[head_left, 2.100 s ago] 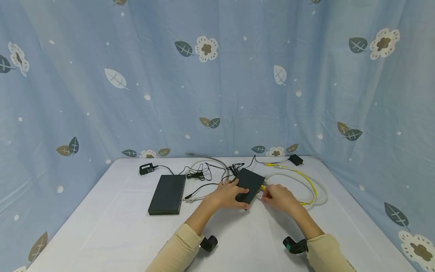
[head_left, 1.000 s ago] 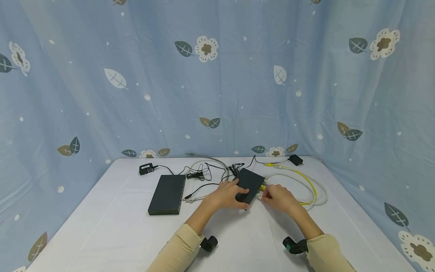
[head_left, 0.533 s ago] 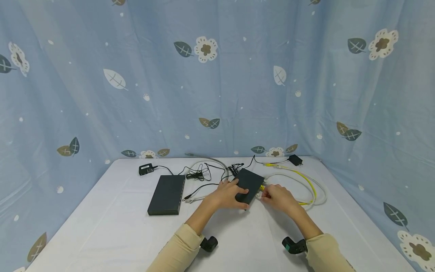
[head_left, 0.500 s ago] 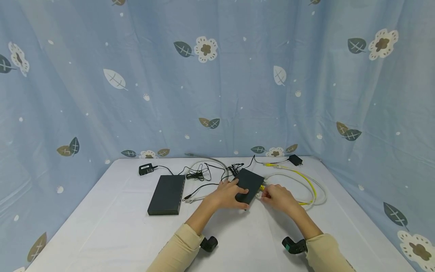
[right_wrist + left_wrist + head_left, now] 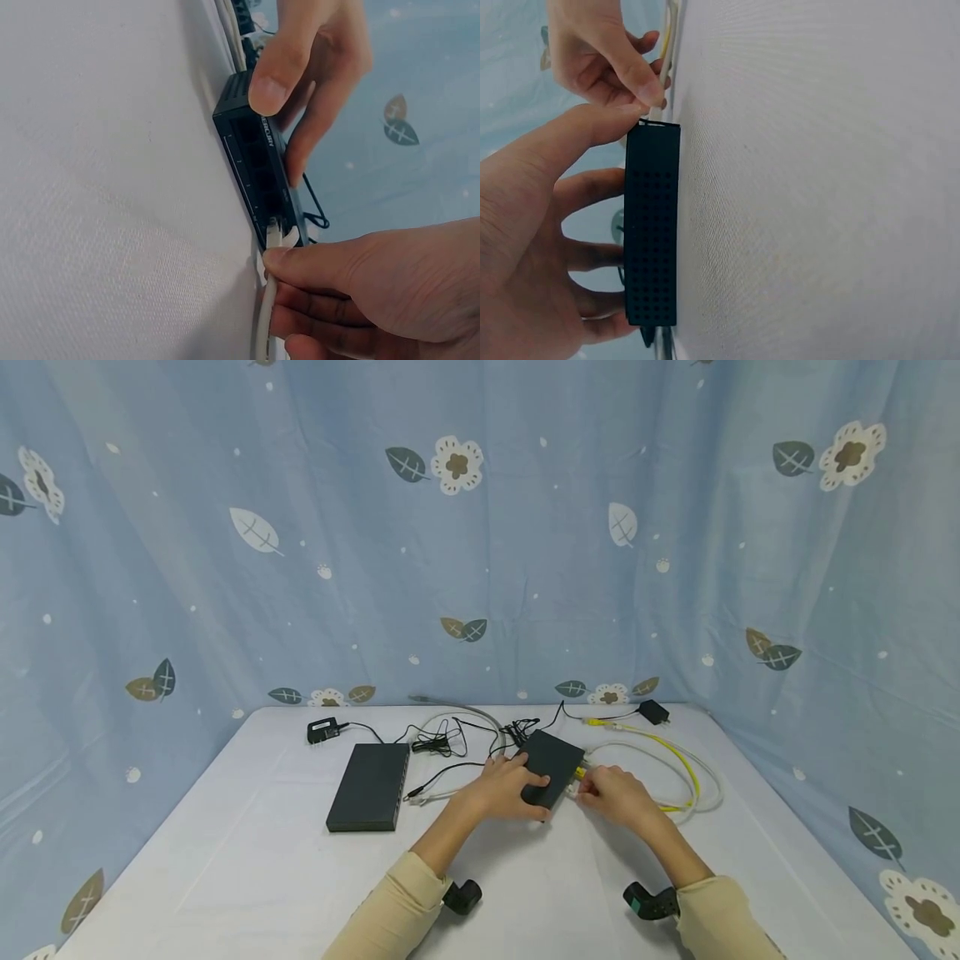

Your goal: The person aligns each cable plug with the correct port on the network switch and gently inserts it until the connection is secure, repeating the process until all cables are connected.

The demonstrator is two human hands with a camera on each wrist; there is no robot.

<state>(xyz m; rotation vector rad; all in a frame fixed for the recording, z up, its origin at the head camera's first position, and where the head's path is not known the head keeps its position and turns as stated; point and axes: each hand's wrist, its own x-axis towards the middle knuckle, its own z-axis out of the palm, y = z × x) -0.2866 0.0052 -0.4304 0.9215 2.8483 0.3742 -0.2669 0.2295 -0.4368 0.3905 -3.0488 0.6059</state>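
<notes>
A small black network switch (image 5: 553,757) lies angled on the white table, right of centre. My left hand (image 5: 498,792) grips it from the left, its thumb near the port edge in the left wrist view, where the vented side wall of the switch (image 5: 652,240) shows. My right hand (image 5: 618,795) pinches the clear plug (image 5: 274,232) of a white Ethernet cable (image 5: 264,319) between thumb and fingers. That plug sits at the endmost port of the switch, with a row of bare ports beside it in the right wrist view. The pinching fingertips partly hide the plug.
A larger black switch (image 5: 369,787) lies to the left. Two power adapters, one at back left (image 5: 324,732) and one at back right (image 5: 653,712), trail tangled black cords (image 5: 442,743). Yellow cable (image 5: 686,764) loops with white ones behind my right hand. A patterned curtain (image 5: 480,543) hangs behind.
</notes>
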